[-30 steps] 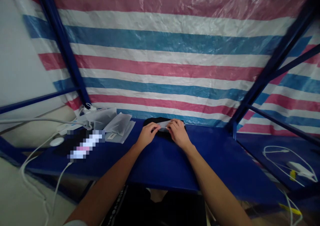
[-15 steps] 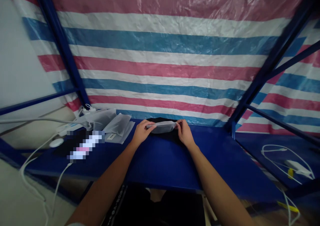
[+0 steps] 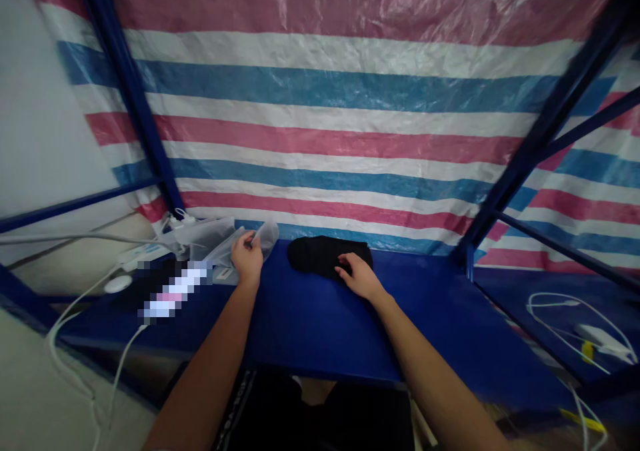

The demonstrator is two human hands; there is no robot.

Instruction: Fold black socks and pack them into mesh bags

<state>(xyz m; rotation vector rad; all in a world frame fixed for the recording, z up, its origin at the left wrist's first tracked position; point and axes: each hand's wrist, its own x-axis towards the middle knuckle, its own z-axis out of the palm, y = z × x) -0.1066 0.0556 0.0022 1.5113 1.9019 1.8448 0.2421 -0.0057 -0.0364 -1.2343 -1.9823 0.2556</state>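
A folded black cloth item (image 3: 315, 254) lies at the back middle of the blue tabletop (image 3: 320, 324). My right hand (image 3: 359, 274) rests at its right part, fingers apart and slightly curled, with nothing gripped. At the left, my left hand (image 3: 247, 254) is closed on a translucent plastic bag (image 3: 269, 236), which sticks up beside its fingers. Other translucent bags (image 3: 213, 238) lie just left of that hand, overlapping one another.
A lit phone (image 3: 175, 293), blurred out, lies at the left with a white cable. Behind it are a white power strip (image 3: 143, 256) and a round white object (image 3: 118, 284). Blue metal posts (image 3: 130, 91) frame the striped sheet. A white charger (image 3: 603, 341) sits far right.
My left hand has moved left with the plastic bag, away from the black cloth. My right hand has let go of the bag and come down onto the cloth, which now shows fully.
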